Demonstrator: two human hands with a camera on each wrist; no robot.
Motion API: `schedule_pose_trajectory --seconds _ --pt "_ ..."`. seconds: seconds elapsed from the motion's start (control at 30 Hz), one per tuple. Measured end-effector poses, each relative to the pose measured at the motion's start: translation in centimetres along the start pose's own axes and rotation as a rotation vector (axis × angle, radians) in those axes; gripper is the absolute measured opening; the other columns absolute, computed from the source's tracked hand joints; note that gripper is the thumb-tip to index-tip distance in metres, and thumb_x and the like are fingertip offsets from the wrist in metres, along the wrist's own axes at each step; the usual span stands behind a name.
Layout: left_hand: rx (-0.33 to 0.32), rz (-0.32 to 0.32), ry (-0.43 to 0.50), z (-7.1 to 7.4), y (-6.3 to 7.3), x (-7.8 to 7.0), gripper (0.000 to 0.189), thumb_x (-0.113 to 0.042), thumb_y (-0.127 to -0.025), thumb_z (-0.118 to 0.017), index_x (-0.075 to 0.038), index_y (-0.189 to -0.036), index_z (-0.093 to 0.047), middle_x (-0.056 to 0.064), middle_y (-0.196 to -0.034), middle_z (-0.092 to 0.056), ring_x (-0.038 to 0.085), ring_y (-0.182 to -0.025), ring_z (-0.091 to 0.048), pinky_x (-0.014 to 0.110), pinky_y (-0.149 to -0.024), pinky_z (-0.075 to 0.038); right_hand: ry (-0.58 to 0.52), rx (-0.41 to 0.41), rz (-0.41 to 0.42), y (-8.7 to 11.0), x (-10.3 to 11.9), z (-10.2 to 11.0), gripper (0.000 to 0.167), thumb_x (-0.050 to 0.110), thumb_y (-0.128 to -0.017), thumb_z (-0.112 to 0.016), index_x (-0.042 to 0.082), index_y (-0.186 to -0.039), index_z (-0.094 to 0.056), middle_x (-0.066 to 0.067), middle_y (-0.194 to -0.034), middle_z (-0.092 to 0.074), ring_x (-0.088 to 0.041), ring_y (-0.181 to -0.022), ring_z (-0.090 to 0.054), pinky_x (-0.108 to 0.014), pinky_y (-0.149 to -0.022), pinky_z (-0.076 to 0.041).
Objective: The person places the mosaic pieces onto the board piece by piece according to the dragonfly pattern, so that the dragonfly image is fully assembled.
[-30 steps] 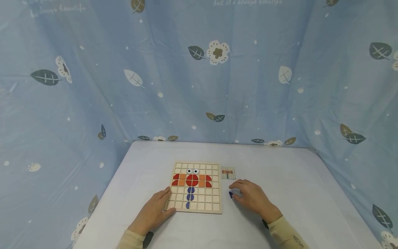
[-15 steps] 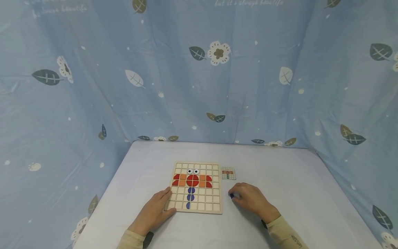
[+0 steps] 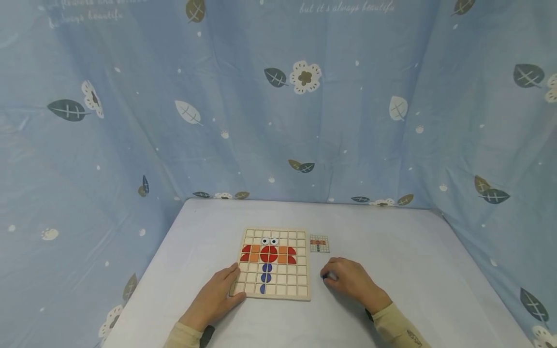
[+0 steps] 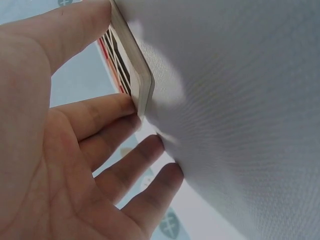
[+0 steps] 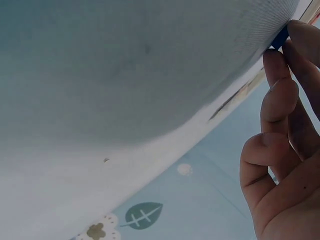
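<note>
A square wooden grid board (image 3: 298,279) lies on the table, its cells partly filled with red, orange and blue tiles and two eye tiles forming a dragonfly-like figure. My left hand (image 3: 216,296) holds the board's near left corner between thumb and fingers. In the left wrist view, the thumb and forefinger sit against the board's edges (image 4: 145,87), while the other fingers spread toward the table. To the right of the board, my right hand (image 3: 353,280) pinches a small blue tile (image 5: 281,38) close over the tabletop. Its fingertips cover most of this tile.
A small pattern card (image 3: 319,244) showing a similar figure lies beside the board's upper right edge. The white-covered table (image 3: 391,241) extends around them. Blue patterned curtains (image 3: 278,121) hang behind and at both sides.
The blue tile lay at my right fingertips; now the thumb and fingers have closed on it and largely cover it. My left hand stays at the board's corner.
</note>
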State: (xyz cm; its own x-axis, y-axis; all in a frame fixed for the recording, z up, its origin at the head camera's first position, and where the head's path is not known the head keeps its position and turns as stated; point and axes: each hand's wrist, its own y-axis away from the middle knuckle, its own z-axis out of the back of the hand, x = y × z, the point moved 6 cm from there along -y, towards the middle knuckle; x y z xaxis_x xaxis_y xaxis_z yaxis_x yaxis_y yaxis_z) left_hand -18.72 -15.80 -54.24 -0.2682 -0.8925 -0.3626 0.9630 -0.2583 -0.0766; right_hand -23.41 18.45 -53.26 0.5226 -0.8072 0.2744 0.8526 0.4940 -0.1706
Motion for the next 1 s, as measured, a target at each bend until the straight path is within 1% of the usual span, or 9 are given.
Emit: schedule_pose_trajectory --seconds 0.23,0.33,0.43,0.67,0.73,0.8,0.9,1.0 --pt "0.014 0.012 0.000 -0.2 0.0 0.1 0.072 -0.040 -0.089 -0.078 0.000 -0.144 -0.054 0.012 -0.153 -0.049 0.034 -0.138 -0.047 0.048 -0.114 -0.041 -0.009 0.011 -0.011 0.1 -0.1 -0.2 0.017 0.025 -0.077 -0.089 0.023 -0.092 -0.080 0.013 -0.097 -0.070 -0.010 -0.093 -0.068 -0.034 -0.080 -0.059" --pt "0.026 0.023 -0.008 -0.4 0.0 0.3 0.074 -0.042 -0.088 -0.077 -0.001 -0.144 -0.054 0.011 -0.153 -0.049 0.033 -0.138 -0.047 0.048 -0.114 -0.041 -0.003 0.008 0.005 0.2 0.1 -0.1 0.017 0.026 -0.077 -0.089 0.023 -0.091 -0.079 0.014 -0.094 -0.069 -0.009 -0.090 -0.067 -0.033 -0.077 -0.059" --pt "0.024 0.027 -0.008 -0.4 0.0 0.3 0.075 -0.044 -0.089 -0.077 -0.001 -0.145 -0.054 0.010 -0.153 -0.048 0.032 -0.138 -0.047 0.047 -0.115 -0.041 0.008 -0.011 0.024 0.3 0.3 0.2 0.016 0.025 -0.077 -0.089 0.023 -0.089 -0.079 0.014 -0.092 -0.069 -0.008 -0.087 -0.066 -0.032 -0.074 -0.059" --pt "0.002 -0.001 -0.002 -0.2 0.0 0.1 0.072 -0.041 -0.089 -0.077 0.000 -0.144 -0.054 0.011 -0.152 -0.049 0.033 -0.137 -0.047 0.047 -0.114 -0.041 0.039 -0.034 0.032 0.2 0.3 0.8 0.016 0.025 -0.077 -0.088 0.022 -0.090 -0.078 0.013 -0.092 -0.069 -0.009 -0.086 -0.067 -0.032 -0.073 -0.059" --pt "-0.005 -0.003 -0.007 -0.2 0.0 0.1 0.072 -0.041 -0.089 -0.077 0.000 -0.144 -0.054 0.011 -0.152 -0.050 0.032 -0.137 -0.048 0.047 -0.114 -0.042 0.040 -0.062 0.039 0.1 0.4 1.1 0.018 0.026 -0.078 -0.088 0.023 -0.092 -0.078 0.012 -0.093 -0.069 -0.010 -0.088 -0.067 -0.033 -0.073 -0.059" --pt "-0.011 -0.004 -0.013 -0.1 0.0 0.1 0.073 -0.041 -0.088 -0.078 0.000 -0.144 -0.055 0.011 -0.151 -0.050 0.032 -0.137 -0.048 0.047 -0.114 -0.042 0.034 -0.109 0.055 0.1 0.7 1.6 0.019 0.026 -0.078 -0.088 0.023 -0.094 -0.078 0.012 -0.095 -0.069 -0.010 -0.089 -0.067 -0.033 -0.073 -0.060" --pt "-0.013 -0.006 -0.015 -0.2 0.0 0.2 0.073 -0.042 -0.088 -0.078 0.000 -0.143 -0.055 0.011 -0.151 -0.050 0.033 -0.136 -0.048 0.048 -0.113 -0.042 0.020 -0.208 0.094 0.0 1.2 2.5 0.021 0.026 -0.078 -0.089 0.025 -0.096 -0.078 0.012 -0.097 -0.069 -0.007 -0.089 -0.066 -0.030 -0.071 -0.060" --pt "0.000 0.005 -0.016 -0.4 -0.1 0.3 0.073 -0.043 -0.089 -0.076 -0.001 -0.145 -0.054 0.010 -0.152 -0.049 0.033 -0.137 -0.048 0.047 -0.114 -0.042 -0.007 -0.326 0.144 -0.1 2.0 3.5 0.023 0.024 -0.078 -0.089 0.025 -0.098 -0.077 0.012 -0.098 -0.069 -0.003 -0.082 -0.062 -0.025 -0.065 -0.057"
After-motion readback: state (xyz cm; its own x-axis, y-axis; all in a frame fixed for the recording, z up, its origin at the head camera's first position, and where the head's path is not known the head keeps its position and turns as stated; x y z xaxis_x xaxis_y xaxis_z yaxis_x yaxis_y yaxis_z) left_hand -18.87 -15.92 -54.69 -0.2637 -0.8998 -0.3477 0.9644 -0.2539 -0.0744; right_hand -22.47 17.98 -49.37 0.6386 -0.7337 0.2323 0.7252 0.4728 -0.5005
